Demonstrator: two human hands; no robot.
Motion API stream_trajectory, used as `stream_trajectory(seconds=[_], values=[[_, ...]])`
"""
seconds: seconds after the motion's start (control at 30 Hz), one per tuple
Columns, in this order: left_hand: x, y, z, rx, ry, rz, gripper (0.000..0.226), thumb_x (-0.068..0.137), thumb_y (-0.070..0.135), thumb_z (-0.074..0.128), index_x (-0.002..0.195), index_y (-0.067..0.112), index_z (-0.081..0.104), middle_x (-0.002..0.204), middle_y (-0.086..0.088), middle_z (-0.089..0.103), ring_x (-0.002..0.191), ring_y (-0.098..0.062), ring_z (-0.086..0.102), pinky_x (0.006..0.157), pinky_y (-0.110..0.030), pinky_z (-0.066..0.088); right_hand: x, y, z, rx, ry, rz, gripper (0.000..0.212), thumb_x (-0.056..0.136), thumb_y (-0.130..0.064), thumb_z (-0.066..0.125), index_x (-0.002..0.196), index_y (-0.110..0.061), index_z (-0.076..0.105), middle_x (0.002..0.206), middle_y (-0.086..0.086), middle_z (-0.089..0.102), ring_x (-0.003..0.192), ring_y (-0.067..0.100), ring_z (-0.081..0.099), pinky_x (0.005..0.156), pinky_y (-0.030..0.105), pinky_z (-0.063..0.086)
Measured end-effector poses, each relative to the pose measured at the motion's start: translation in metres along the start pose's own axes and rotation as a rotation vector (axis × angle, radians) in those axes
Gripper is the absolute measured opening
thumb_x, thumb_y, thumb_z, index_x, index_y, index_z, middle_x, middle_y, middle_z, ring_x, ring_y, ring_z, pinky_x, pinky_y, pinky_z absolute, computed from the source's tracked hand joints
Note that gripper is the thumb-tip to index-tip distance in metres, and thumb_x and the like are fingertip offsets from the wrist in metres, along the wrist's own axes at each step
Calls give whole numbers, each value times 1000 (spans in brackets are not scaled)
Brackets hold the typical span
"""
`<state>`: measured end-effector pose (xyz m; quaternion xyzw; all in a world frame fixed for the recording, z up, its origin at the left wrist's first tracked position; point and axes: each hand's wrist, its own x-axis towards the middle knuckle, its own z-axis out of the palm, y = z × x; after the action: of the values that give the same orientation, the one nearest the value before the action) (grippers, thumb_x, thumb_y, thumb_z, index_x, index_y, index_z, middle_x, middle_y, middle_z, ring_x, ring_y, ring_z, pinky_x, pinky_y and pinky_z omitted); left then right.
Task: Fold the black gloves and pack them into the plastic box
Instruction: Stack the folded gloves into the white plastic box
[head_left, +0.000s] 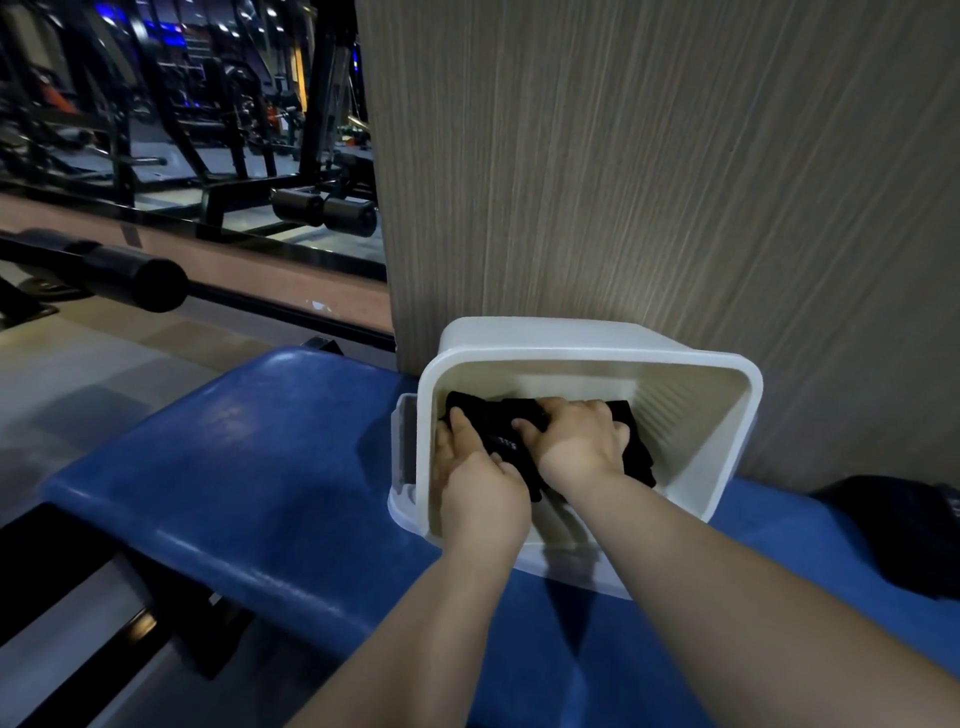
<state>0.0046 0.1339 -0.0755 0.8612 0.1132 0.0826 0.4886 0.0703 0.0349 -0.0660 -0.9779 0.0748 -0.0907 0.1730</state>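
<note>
Lower centre: black gloves in white plastic box — soft, light, likely springy. Fingers of left hand and right hand curled, clamped on bundle — best gripped at folded edges.

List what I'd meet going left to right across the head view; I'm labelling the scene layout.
From the left: black padded roller → left hand → right hand → right wall of the plastic box → dark object at the right edge. The black gloves, gripped by both hands, are left out.

A dim gym holds a blue padded bench, a wood-grain wall and black machines.
</note>
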Motion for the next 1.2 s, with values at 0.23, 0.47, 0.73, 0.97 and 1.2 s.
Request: stream_trajectory(seconds=[0.23, 0.47, 0.73, 0.97, 1.2], values=[[6, -8, 3, 67, 11, 178, 63, 95, 5, 35, 153, 19, 15, 162, 5, 1, 148, -11, -4, 120, -28, -1, -9, -1, -6, 17, 30, -64, 45, 90, -54, 49, 131, -34, 49, 127, -2, 56, 122, 25, 39, 91, 37, 29], [17, -18, 4, -27, -35, 90, 49, 101, 18, 34, 150, 20, 29, 159, 8, 20, 147, -10, 9, 121, -35, 10, -17, 17, -9, 133, 3, -217, 41, 95, -45, 45, 136, -40, 41, 134, -7, 52, 130, 17, 33, 102, 34, 23], [19, -16, 5, 62, -74, 71, 51, 102, 27, 34, 152, 19, 24, 161, 6, 14, 148, -13, 4, 121, -34, 5, -21, 23, -3, -97, -163, -296, 54, 100, -52, 23, 151, -37, 15, 159, -13, 16, 145, 9, 6, 116, 39, 6], [18, -14, 7, 141, -110, 51, 53, 102, 20, 31, 153, 16, 16, 162, 2, 4, 149, -15, 0, 121, -32, 2, -17, 23, 2, -174, -238, -297, 57, 101, -50, 18, 154, -30, 7, 162, -11, 3, 148, 10, -6, 119, 46, -10], [17, -10, 7, 176, -120, 28, 54, 102, 20, 29, 153, 17, 13, 162, 1, 2, 149, -16, -1, 120, -31, 0, -20, 22, 2, -186, -234, -272, 57, 100, -51, 18, 153, -32, 10, 160, -10, 14, 148, 11, 0, 119, 49, -7]])
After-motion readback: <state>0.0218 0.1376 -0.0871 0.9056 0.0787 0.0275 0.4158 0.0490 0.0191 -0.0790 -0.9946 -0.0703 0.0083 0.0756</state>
